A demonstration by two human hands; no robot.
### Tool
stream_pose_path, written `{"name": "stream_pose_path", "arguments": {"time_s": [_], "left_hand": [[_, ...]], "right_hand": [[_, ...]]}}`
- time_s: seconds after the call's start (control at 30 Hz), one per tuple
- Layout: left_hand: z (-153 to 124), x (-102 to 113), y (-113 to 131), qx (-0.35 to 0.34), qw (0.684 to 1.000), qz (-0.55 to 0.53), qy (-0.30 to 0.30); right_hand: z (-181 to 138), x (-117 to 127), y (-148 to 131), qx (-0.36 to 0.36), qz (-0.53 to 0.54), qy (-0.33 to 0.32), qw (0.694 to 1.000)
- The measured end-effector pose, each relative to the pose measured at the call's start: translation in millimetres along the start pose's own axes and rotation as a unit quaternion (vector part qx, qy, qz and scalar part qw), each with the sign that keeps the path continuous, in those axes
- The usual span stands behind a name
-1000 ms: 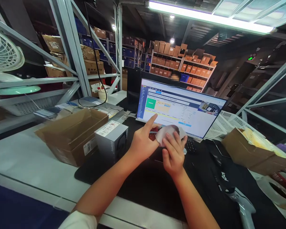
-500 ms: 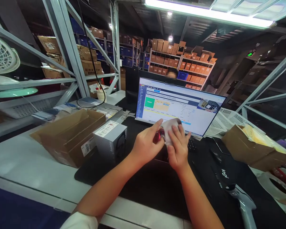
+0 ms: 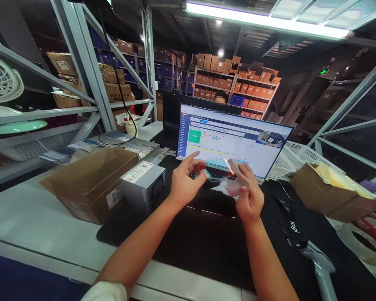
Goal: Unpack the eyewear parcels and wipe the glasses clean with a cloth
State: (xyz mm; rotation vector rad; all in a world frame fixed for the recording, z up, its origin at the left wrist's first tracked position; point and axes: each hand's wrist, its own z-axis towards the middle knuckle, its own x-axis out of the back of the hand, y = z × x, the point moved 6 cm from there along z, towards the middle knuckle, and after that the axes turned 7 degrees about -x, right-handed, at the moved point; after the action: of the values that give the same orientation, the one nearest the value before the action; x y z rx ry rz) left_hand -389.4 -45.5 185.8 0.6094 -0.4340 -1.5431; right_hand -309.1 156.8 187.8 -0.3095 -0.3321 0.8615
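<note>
My left hand (image 3: 184,184) pinches a small dark red item (image 3: 199,168) in front of the monitor (image 3: 232,140). My right hand (image 3: 249,194) grips a whitish wrapper or small bag (image 3: 236,184), blurred by motion. A thin clear strip stretches between the two hands. Both hands hover over the black desk mat (image 3: 207,242), just above a dark keyboard (image 3: 217,198). A grey boxed product (image 3: 142,184) stands left of my left hand.
An open cardboard box (image 3: 90,179) lies at the left. A barcode scanner (image 3: 319,265) rests at the right front, a torn cardboard box (image 3: 329,194) and white baskets (image 3: 301,159) behind it. A fan (image 3: 3,83) and metal racking (image 3: 90,75) stand at the left.
My hands have pulled apart: the right drew the whitish wrapper to the right, and the left keeps the red item, which was under the wrapper before.
</note>
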Motion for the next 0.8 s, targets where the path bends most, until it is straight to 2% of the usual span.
{"name": "stream_pose_path", "arguments": {"time_s": [0.03, 0.1, 0.17, 0.2, 0.27, 0.33, 0.43, 0.5, 0.53, 0.6, 0.7, 0.8], "left_hand": [[4, 5, -8, 0.005, 0.999, -0.022, 0.037], [9, 18, -23, 0.002, 0.989, -0.059, 0.133], [9, 24, -30, -0.008, 0.976, -0.075, 0.204], [7, 23, -31, -0.014, 0.973, -0.074, 0.219], [0, 15, -26, -0.032, 0.975, -0.057, 0.211], [-11, 0, -15, -0.058, 0.983, -0.034, 0.173], [-30, -24, -1, -0.100, 0.990, -0.042, 0.093], [-39, -35, 4, -0.117, 0.990, -0.058, 0.056], [-42, -37, 5, -0.118, 0.990, -0.062, 0.045], [-45, -40, 3, -0.105, 0.992, -0.062, 0.030], [-44, -39, -2, -0.081, 0.994, -0.076, 0.018], [-42, -38, -1, -0.090, 0.993, -0.077, 0.027]], "right_hand": [[1, 4, 6, -0.068, 0.027, 0.024, 0.997], [0, 9, 24, -0.219, 0.073, 0.058, 0.971], [-4, 7, 43, -0.338, 0.115, 0.056, 0.933], [-6, 4, 50, -0.376, 0.142, 0.049, 0.914], [-11, -8, 58, -0.432, 0.219, 0.038, 0.874], [-16, -25, 54, -0.474, 0.313, 0.025, 0.823], [-23, -52, 27, -0.509, 0.429, -0.039, 0.745], [-26, -63, 3, -0.513, 0.471, -0.086, 0.713], [-27, -64, -7, -0.510, 0.480, -0.100, 0.707], [-26, -63, -20, -0.499, 0.478, -0.108, 0.714], [-18, -52, -23, -0.472, 0.453, -0.111, 0.749], [-9, -38, -16, -0.442, 0.436, -0.116, 0.776]]}}
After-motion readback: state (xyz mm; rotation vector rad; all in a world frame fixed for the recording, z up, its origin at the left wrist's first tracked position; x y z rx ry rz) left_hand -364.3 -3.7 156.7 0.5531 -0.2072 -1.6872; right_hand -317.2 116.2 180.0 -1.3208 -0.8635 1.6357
